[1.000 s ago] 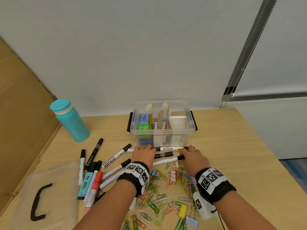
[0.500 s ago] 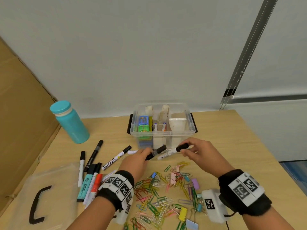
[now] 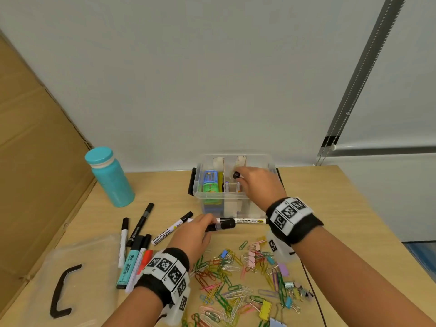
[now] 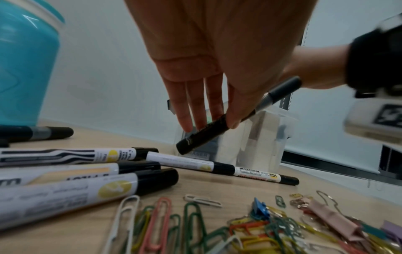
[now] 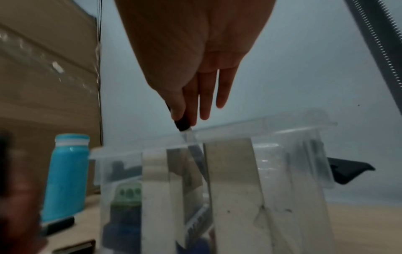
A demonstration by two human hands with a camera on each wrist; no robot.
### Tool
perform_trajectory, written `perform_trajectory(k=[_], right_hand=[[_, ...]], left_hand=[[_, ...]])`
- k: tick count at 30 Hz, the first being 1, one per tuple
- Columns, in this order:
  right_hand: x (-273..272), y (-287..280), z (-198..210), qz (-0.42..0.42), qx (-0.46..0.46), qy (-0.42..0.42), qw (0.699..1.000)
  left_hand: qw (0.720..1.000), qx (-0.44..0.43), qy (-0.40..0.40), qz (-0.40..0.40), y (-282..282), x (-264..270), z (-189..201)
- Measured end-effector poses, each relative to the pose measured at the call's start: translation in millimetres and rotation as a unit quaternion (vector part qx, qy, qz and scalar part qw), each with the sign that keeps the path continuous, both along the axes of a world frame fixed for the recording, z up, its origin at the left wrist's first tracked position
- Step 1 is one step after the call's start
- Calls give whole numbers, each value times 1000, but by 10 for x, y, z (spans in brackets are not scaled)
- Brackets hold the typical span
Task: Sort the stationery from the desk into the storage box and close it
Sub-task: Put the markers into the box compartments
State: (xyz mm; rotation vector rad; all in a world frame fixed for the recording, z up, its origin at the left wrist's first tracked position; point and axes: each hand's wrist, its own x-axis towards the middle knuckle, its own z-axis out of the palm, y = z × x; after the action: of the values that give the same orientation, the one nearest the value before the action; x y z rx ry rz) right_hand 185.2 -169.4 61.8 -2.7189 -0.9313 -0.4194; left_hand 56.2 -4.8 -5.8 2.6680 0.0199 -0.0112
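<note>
Step in hand: loading markers into the clear storage box (image 3: 236,201), one per hand. Right hand (image 3: 258,182) is over the box's middle compartment w/ a black-capped marker (image 5: 185,127) pinched by its cap end between thumb and forefinger, other fingers straight and slightly spread. The barrel points down inside the box between the two cardboard dividers; can't tell if its tip has touched bottom.

Left hand (image 3: 195,234) hovers above the desk (image 3: 330,208) in front of the box, pinching a dark marker (image 4: 219,123) between thumb and fingers, fingers otherwise straight and close together. That marker is clear of the desk, tilted, its grey end up toward the box.

Still on the desk: a white marker w/ yellow label (image 3: 245,221) just in front of the box, a group of markers (image 3: 139,246) to the left, and a loose pile of paper clips and binder clips (image 3: 238,279) nearest the person. Box lid (image 3: 70,274) w/ black handle lies at the left, off the box. Teal bottle (image 3: 109,180) stands apart.

Judgement: early-to-mid sort. Next: right hand lets go once the marker is seated, then left brings its marker up over the rim and tips it cap-up into the same slot. The slot is narrow, so approach near-vertical, avoid snagging the dividers.
</note>
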Motion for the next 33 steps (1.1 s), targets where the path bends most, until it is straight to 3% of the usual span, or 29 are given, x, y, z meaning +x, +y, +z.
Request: perform_trajectory(k=[3, 5, 8, 13, 18, 22, 29, 33], right_hand=[[146, 99, -99, 2, -140, 12, 990], [172, 82, -156, 17, -166, 53, 985], [146, -61, -230, 8, -76, 73, 994], [-25, -408, -527, -112, 81, 52, 989], [-123, -547, -746, -103, 107, 91, 985], [-118, -554, -770, -102, 118, 87, 984], [-134, -565, -776, -101, 110, 89, 985], [-135, -578, -784, -99, 107, 83, 986]], left_hand=[[1000, 0, 1, -12, -9, -58, 7], [1000, -8, 0, -13, 14, -77, 3], [1000, -24, -5, -6, 59, -66, -7], [998, 9, -5, -62, -30, -19, 75], [981, 74, -100, -151, -214, 180, 455], [960, 168, -152, -162, -229, 546, 740], [934, 293, -63, -197, -180, 1189, 970], [958, 249, 1, -145, -99, 1327, 971]])
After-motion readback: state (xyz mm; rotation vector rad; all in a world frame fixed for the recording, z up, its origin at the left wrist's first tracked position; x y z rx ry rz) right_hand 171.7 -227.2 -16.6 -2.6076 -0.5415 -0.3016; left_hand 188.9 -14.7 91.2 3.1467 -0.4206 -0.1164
